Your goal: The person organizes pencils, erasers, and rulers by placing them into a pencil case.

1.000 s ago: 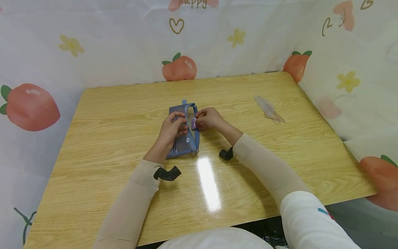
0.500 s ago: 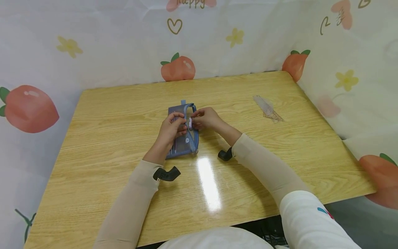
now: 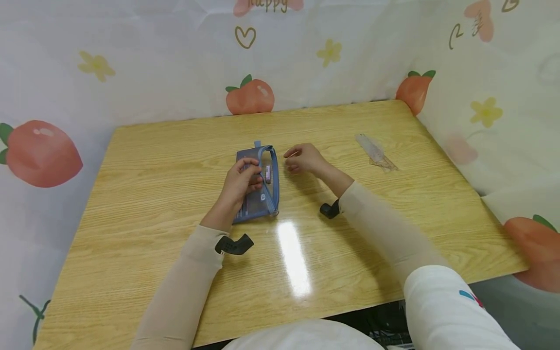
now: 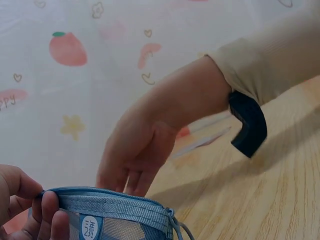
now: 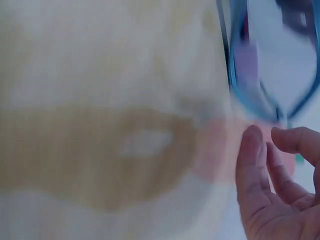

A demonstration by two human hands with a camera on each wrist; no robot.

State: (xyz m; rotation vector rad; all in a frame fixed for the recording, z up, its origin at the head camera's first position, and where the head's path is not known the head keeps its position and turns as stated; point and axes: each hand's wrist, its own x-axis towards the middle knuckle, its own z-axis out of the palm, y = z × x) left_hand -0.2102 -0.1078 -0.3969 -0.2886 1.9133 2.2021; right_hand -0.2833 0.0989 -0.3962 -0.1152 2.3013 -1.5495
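Observation:
A blue mesh zip pouch [image 3: 253, 206] lies on the table with its zipped mouth spread apart on the right side. My left hand [image 3: 240, 180] pinches the near edge of that mouth between thumb and fingers; the left wrist view shows the grip on the pouch's rim [image 4: 110, 200]. Inside the opening rests a small purple-and-white block [image 3: 268, 174], perhaps an eraser, also seen blurred as a purple patch [image 5: 246, 62] in the right wrist view. My right hand [image 3: 306, 159] hovers right of the pouch, apart from it, fingers loosely bent and holding nothing.
Clear rulers [image 3: 369, 146], one apparently a set square, lie overlapped at the right of the wooden table [image 3: 175, 160]. A printed cloth [image 3: 175, 73] hangs along the back and right sides. Each wrist wears a black device [image 3: 235, 244].
My right hand has let go of the small purple block inside the pouch and drawn back to the right. My left hand keeps its pinch on the pouch's edge.

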